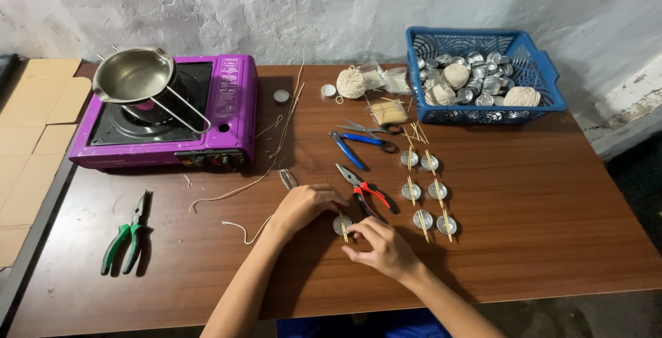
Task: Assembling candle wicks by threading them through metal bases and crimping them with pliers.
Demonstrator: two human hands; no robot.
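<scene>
Both my hands meet at a small round metal cup (341,224) on the brown table (538,228). A thin wooden stick (344,233) lies across the cup. My left hand (303,203) touches the cup's far side, fingers curled. My right hand (381,245) pinches at the near end of the stick. To the right, several more metal cups with sticks (429,193) stand in two columns. Red-handled pliers (365,192) lie just beyond my hands.
A purple portable stove (227,114) with a steel pot (134,76) sits at the back left. Green pliers (127,234), blue-handled pliers (352,148), scissors (369,130), loose string (269,166), a stick bundle (388,112) and a blue basket (545,83) of cups and string balls surround them.
</scene>
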